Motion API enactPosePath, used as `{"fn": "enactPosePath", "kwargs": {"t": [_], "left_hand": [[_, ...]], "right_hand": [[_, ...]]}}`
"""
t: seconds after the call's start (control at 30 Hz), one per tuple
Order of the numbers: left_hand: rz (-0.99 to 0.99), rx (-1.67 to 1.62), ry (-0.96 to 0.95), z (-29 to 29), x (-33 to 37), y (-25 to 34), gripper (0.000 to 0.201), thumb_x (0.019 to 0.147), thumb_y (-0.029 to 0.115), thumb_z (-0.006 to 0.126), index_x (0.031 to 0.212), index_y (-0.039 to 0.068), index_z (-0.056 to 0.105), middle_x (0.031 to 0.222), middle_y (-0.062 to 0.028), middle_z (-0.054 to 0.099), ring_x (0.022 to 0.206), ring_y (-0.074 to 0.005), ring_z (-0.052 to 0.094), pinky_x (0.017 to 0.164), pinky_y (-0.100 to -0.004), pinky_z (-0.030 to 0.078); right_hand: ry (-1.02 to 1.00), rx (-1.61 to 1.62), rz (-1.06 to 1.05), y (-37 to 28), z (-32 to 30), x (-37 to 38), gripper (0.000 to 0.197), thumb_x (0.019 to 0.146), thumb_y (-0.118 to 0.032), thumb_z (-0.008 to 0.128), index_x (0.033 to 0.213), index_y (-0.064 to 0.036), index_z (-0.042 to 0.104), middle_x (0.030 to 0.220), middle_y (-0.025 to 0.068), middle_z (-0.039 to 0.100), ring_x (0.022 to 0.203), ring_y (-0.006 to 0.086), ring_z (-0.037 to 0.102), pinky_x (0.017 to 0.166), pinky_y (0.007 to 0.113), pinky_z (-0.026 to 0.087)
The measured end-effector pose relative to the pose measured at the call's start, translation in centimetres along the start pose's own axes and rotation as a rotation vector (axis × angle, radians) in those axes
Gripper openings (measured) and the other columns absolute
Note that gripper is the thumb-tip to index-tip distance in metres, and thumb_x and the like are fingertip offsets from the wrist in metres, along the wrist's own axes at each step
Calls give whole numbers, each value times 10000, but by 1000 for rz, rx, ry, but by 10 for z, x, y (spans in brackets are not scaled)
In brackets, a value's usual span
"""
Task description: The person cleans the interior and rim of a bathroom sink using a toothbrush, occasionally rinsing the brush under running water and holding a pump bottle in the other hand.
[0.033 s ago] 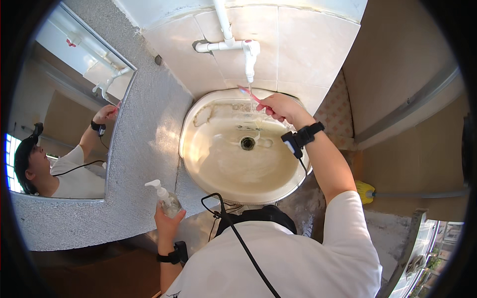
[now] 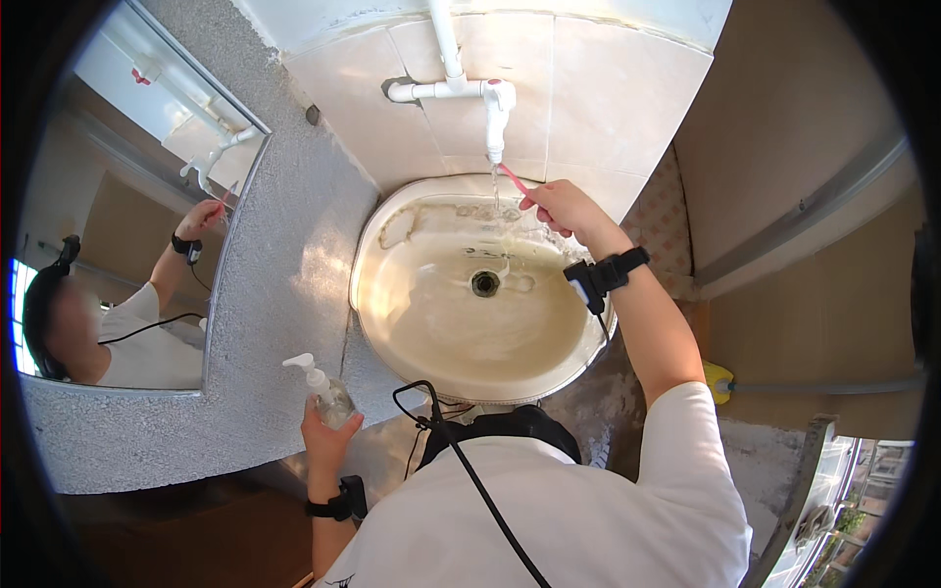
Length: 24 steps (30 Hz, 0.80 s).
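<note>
My right hand [image 2: 569, 211] is closed around a slim pink toothbrush [image 2: 513, 178]. Its far end rises to the mouth of the white tap [image 2: 498, 122], beside the falling water [image 2: 496, 191]. The bristles are too small to make out. Below lies a cream oval washbasin [image 2: 431, 338] with a dark drain hole [image 2: 484, 283]; the stream runs down into it. At the lower left, my left hand [image 2: 326, 436] grips a clear pump bottle [image 2: 334, 404] with a white pump head, held upright near the grey counter's edge. Both wrists wear black straps.
A rough grey counter [image 2: 284, 323] borders the basin on the left, with a mirror [image 2: 137, 245] standing over it. White pipes [image 2: 446, 49] run down the tiled wall [image 2: 598, 98]. Right of my arm is a yellow mop or brush head [image 2: 718, 382]. A black cable [image 2: 480, 480] crosses my shirt.
The toothbrush's far end has swung up and right, from left of the stream to just under the tap's mouth. My right hand has shifted slightly right. The left hand still holds the bottle.
</note>
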<state>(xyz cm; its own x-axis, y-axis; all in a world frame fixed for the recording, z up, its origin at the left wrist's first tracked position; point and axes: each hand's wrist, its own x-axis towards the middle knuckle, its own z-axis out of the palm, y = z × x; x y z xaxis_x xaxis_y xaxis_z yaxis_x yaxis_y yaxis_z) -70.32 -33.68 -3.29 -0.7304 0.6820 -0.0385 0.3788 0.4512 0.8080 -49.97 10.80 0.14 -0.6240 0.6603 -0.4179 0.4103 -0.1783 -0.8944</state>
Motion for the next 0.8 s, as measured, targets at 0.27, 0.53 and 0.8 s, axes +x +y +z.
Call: {"fn": "enactPosePath", "kwargs": {"t": [0.27,0.53,0.8], "left_hand": [[-38,-192,-12,5,8,-5,555,626,60,753,1104,-12,481,940,-82,592,837,-157,561,748,-295,465],[-21,-139,-1,5,15,-16,575,629,50,749,1128,-2,468,946,-81,587,845,-161,564,760,-301,466],[-22,-227,1,2,17,-19,566,639,56,751,1125,0,469,941,-81,587,856,-159,565,764,-300,464]], "right_hand": [[316,-368,-439,-92,-42,-45,293,846,-260,482,811,-35,666,535,-9,409,513,90,377,504,256,343],[308,-887,-364,-134,-57,-65,300,813,-275,504,817,-27,673,529,41,442,509,128,404,503,278,359],[334,-807,-465,-125,-57,-46,293,841,-272,508,835,-26,666,525,48,441,509,140,405,510,292,359]]}}
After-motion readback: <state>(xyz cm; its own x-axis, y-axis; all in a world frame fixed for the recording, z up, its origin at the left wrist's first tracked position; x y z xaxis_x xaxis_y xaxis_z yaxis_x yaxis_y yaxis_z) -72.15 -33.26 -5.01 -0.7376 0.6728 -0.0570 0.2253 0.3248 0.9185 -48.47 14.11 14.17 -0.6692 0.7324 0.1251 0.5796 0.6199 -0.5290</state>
